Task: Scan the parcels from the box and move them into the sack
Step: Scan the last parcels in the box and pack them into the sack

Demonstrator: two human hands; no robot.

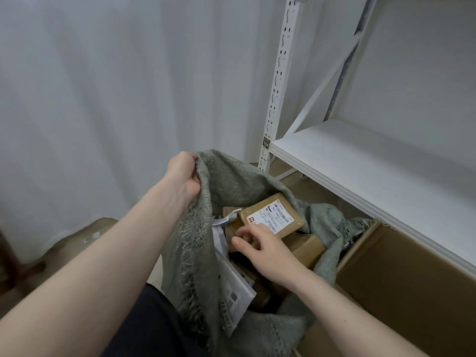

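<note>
A grey-green woven sack [231, 181] stands open in the middle of the view. My left hand [183, 173] grips its far rim and holds it up. Inside lie several parcels; on top sits a brown parcel [291, 222] with a white label facing up. My right hand [260, 244] is inside the sack mouth, fingertips touching that parcel's near edge, fingers loosely bent. A white mailer [237, 287] leans against the sack's near wall. The brown cardboard box [401, 276] stands open at the lower right; its contents are out of sight.
A white metal shelving unit [360, 161] stands at the right, its low shelf hanging over the box. A white curtain [103, 99] covers the wall behind. My dark trouser leg [149, 323] is at the bottom, and a dark wooden piece [15, 266] stands at the far left.
</note>
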